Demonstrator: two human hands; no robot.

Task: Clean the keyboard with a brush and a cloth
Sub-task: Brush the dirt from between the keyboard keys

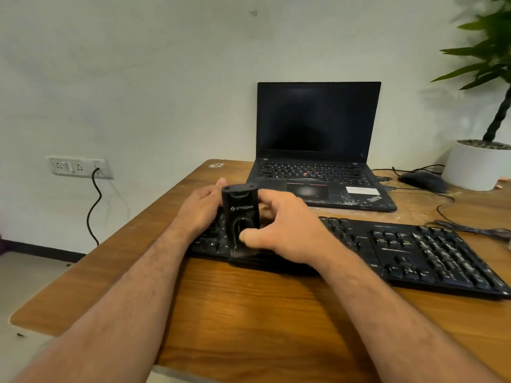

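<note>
soft, even indoor light with a slightly greenish cast fills the scene. the plant (489,51) at far right throws a faint shadow on the wall (138,78). the laptop screen (318,117) shows only a dull reflection. wide-angle distortion bends the table (249,299) edges. the brush (241,219) smears with motion blur at its lower end, and the plant leaves are blurred.

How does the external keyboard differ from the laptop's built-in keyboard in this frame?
The external keyboard lies nearest the person, at an angle across the wooden desk; the laptop sits behind it, near the wall. The external keyboard is wider, with a number pad; the laptop's keyboard is compact, with a red pointing nub. Both hands, left hand and right hand, hold a black cleaning tool over the external keyboard; nothing touches the laptop. Both are black.
</note>
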